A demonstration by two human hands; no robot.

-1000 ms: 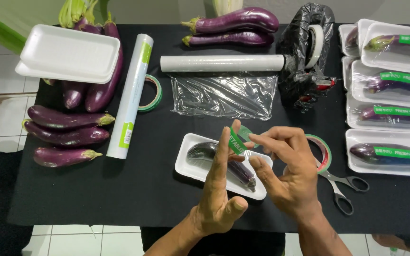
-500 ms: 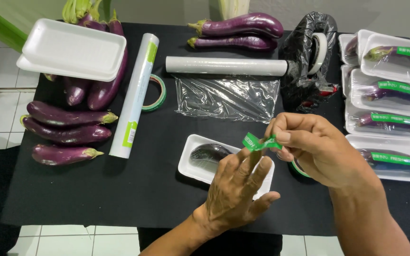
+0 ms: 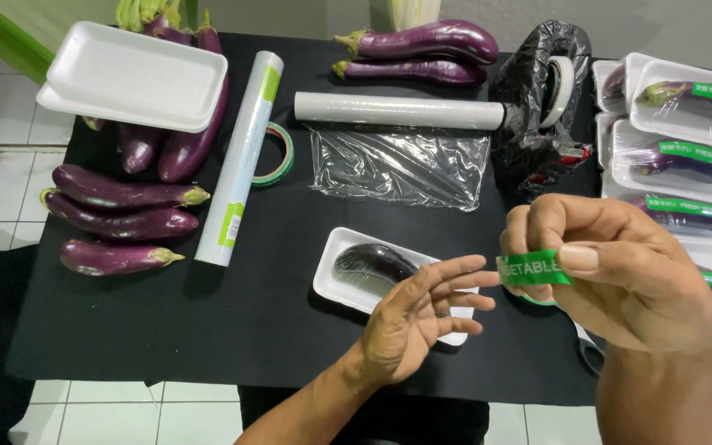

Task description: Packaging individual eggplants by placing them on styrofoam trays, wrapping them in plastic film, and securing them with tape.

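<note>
The right hand pinched a green tape strip taut above the counter. The left hand was open, fingertips touching the tape's end, over the tray holding an eggplant.

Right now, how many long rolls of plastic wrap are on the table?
2. One slanted roll lies beside the loose eggplants on the left; the other roll lies across the back, film pulled out. I see none hidden.

Black table is pretty loaded: loose eggplants, foam trays, two wrap rolls, tape ring, wrapped trays stacked right.
</note>
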